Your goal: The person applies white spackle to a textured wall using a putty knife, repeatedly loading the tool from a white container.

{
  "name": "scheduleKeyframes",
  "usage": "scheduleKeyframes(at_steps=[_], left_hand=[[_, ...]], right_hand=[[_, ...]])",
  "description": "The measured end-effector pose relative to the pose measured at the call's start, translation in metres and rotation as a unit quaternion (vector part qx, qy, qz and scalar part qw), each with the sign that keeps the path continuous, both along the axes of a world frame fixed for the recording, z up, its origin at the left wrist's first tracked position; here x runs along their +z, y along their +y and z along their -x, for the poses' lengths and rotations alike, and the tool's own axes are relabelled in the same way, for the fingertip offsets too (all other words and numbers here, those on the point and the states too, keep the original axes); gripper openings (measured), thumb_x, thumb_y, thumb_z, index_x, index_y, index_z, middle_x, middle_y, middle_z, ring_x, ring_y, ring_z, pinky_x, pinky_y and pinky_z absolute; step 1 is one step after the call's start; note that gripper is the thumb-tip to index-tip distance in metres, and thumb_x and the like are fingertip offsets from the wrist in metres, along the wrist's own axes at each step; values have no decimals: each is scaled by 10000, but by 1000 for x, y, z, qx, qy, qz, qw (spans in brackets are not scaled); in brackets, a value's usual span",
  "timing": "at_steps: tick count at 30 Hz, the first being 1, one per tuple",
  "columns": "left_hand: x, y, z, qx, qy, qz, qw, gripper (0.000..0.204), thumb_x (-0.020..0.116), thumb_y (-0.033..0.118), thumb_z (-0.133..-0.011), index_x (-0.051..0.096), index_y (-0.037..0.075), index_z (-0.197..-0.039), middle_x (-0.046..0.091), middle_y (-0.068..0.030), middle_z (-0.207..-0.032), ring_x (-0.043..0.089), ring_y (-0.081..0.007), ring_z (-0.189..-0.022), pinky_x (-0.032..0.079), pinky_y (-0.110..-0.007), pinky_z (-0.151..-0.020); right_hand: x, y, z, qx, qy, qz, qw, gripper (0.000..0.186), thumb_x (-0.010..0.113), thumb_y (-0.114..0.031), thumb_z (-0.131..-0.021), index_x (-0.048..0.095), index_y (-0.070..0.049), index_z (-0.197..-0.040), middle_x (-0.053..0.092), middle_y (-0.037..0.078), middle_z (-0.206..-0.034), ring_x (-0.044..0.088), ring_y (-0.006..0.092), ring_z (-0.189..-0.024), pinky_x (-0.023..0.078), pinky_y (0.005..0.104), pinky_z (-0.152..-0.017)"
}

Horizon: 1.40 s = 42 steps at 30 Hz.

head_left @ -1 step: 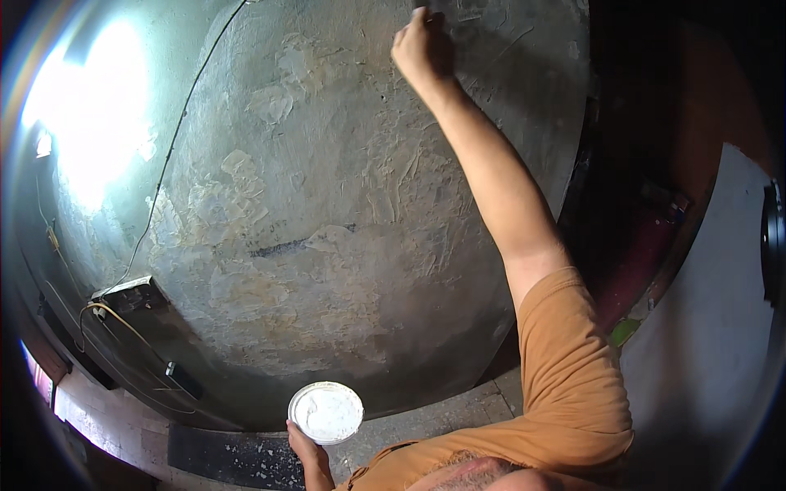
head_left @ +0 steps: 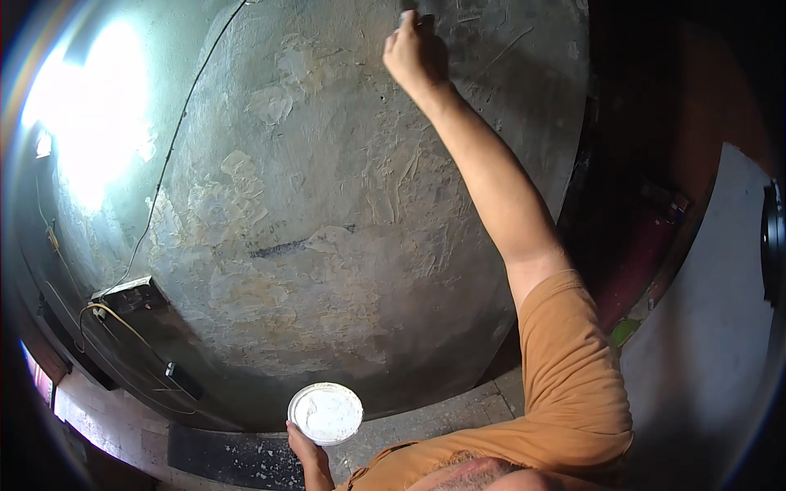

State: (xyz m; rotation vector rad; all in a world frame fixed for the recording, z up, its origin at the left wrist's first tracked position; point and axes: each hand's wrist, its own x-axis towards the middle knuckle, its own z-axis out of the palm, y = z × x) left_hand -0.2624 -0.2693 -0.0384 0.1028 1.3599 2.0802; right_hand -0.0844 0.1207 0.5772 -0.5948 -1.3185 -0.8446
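My left hand (head_left: 304, 448) grips the edge of a round white tub (head_left: 326, 385), low in front of me. White paste (head_left: 332, 417) lies inside it. My right arm stretches far up to the grey-green wall (head_left: 311, 176), whose surface is rough with patches of filler. Up near the top edge of the view, my right hand (head_left: 414, 61) is closed, its fingers pressed together against the wall. Something dark shows at its fingertips, too shadowed to name. A dark streak (head_left: 282, 247) marks the wall between my two hands.
A black cable (head_left: 169, 151) runs down the wall to a socket box (head_left: 131, 293). Below that hangs a black adapter (head_left: 182, 380). A speckled dark mat (head_left: 217, 457) lies on the floor at lower left. Bright light glares at upper left; a pale panel (head_left: 696, 327) stands at right.
My right hand has shifted slightly left along the wall. The left hand and the tub stay practically where they were.
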Motion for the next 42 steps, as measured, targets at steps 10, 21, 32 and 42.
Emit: scheduleKeyframes(at_steps=[10,21,32,42], left_hand=[[4,-2,-1,6,-17,-21,1000,552,381,400,-1044,563,-65,-1279,641,-174,-1240,647,-278,-1104,505,-376,-954],[6,-1,-5,3,-10,-9,1000,552,387,401,-1042,565,-67,-1276,641,-175,-1236,655,-279,-1088,510,-371,-943],[1,-5,-5,5,-20,-12,1000,555,372,405,-1052,568,-67,-1270,646,-174,-1224,648,-274,-1099,506,-368,-951],[9,-3,-12,-5,-17,-4,1000,555,367,398,-1048,574,-72,-1260,647,-177,-1223,649,-281,-1097,502,-373,-955]], right_hand=[[20,-17,-19,34,56,60,996,396,615,-186,-855,488,48,-1148,572,295,-1025,678,422,-767,592,476,-638],[15,-9,-37,0,6,36,999,358,610,-196,-864,525,12,-1143,599,260,-970,681,408,-741,586,462,-636],[9,0,-57,1,22,3,1000,305,593,-181,-877,550,9,-1112,601,251,-972,668,420,-763,579,474,-651],[-45,-10,-35,44,-3,-18,999,297,590,-165,-885,514,-6,-1124,574,261,-960,655,399,-654,571,457,-545]])
